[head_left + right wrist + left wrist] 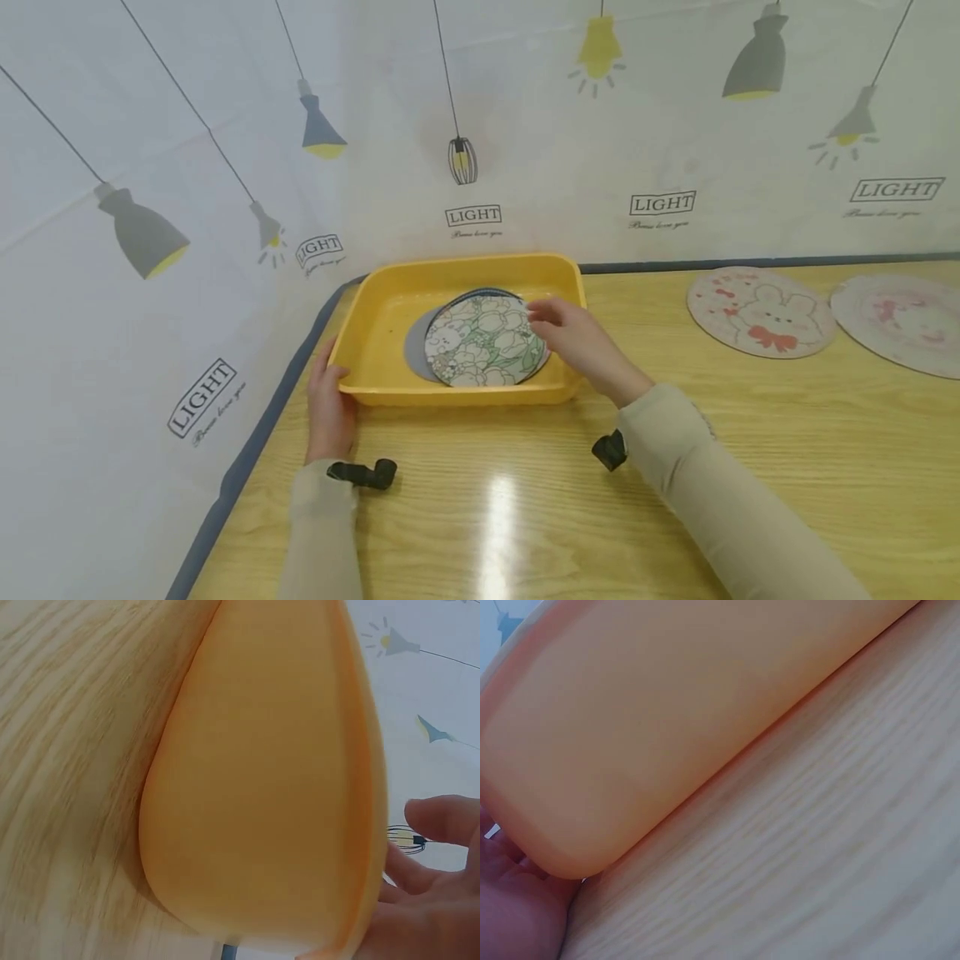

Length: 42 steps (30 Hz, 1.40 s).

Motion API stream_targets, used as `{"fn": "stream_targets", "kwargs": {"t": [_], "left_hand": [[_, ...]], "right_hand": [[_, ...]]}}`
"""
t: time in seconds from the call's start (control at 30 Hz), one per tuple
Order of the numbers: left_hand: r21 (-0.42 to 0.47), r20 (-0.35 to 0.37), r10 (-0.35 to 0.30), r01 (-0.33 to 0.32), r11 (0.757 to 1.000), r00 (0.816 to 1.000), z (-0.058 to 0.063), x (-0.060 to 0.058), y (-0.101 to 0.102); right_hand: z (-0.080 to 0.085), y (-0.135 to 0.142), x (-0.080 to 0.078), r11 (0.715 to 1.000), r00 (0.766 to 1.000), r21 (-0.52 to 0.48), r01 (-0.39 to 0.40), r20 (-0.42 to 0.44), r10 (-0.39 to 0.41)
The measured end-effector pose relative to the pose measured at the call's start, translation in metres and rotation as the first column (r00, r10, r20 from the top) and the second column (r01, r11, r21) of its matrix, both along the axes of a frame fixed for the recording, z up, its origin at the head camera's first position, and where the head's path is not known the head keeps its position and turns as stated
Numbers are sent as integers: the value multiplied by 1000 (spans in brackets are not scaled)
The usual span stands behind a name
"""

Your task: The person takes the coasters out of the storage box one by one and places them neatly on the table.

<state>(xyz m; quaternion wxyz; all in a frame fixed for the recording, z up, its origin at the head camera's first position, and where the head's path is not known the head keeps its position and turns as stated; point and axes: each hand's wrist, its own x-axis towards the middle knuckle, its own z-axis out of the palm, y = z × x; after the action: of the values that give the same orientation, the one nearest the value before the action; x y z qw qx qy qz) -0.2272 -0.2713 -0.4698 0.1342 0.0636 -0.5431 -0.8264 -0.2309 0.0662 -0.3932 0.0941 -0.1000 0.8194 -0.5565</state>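
A yellow plastic tray (pixel 457 397) stands on the table by the wall. Inside it lie overlapping round mats; the top one is a tulip-patterned mat (pixel 487 342), and a grey disc (pixel 418 346) sticks out beneath. My left hand (pixel 332 408) grips the tray's front left corner, thumb over the rim and fingers along the outer side. Over the tray's right side reaches my right hand (pixel 573 342), its fingertips at the right edge of the tulip mat. The right wrist view shows thumb and fingers apart there, the lower fingertips hidden behind the tray wall.
To the right on the wooden table (pixel 465 500) lie a round bunny mat (pixel 780 321) and a pink-and-white round mat (pixel 907 321). A white wall cloth (pixel 525 125) printed with lamps rises behind and at the left.
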Motion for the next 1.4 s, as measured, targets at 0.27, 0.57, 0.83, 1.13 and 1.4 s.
{"fn": "stream_targets", "kwargs": {"t": [0.27,0.57,0.83,1.13,1.4], "left_hand": [[-12,5,5,-5,1000,1000,0,-1,2],[-16,-1,10,-10,1000,1000,0,1,-1],[-5,6,21,-21,1000,1000,1,1,-2],[1,7,8,-8,1000,1000,4,1,0],[-10,15,5,-5,1000,1000,4,2,0]], "right_hand": [[-9,-10,-8,988,1000,153,30,-10,-29],[-14,-24,-7,905,992,423,37,-127,19],[-19,-33,-9,816,989,576,48,-144,44],[-19,-33,-3,740,980,672,25,-164,116],[-17,-36,-2,716,987,695,-67,-58,149]]}}
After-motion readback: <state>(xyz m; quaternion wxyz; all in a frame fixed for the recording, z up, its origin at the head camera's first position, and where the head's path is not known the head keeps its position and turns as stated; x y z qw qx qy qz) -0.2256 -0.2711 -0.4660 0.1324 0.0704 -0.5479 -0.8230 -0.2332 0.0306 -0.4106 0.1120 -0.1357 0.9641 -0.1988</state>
